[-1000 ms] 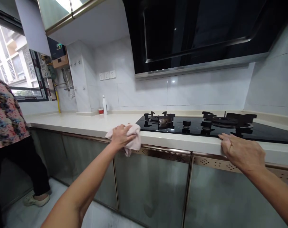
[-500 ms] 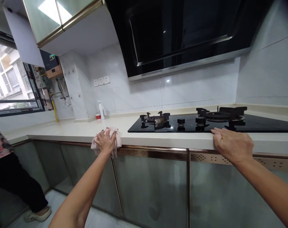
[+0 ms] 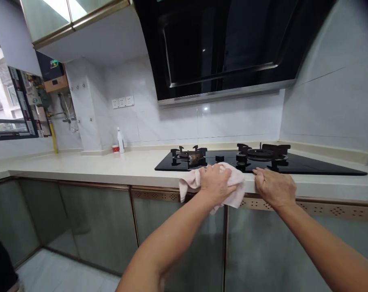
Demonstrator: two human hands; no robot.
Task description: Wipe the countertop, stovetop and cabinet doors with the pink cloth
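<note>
A pale pink cloth [image 3: 237, 182] is bunched under my left hand [image 3: 216, 184], which presses it against the front edge of the white countertop [image 3: 159, 175]. Part of the cloth hangs down over the edge. My left fingers are bent around the cloth. My right hand [image 3: 275, 187] rests palm down on the same edge, a little right of the cloth, with nothing seen in it; its fingers are partly hidden. Just behind both hands lies the black glass gas stove [image 3: 308, 164], with two burners and black knobs.
A white bottle [image 3: 120, 141] and a small red cup [image 3: 115, 149] stand at the back left. A black range hood [image 3: 220, 48] hangs above the stove. Greenish cabinet doors [image 3: 95, 223] lie below. At the lower left edge, a person's dark trouser leg [image 3: 0, 259] shows.
My left hand has slid the cloth right along the counter edge, closer to my right hand. The view has turned right, and the other person is mostly out of frame.
</note>
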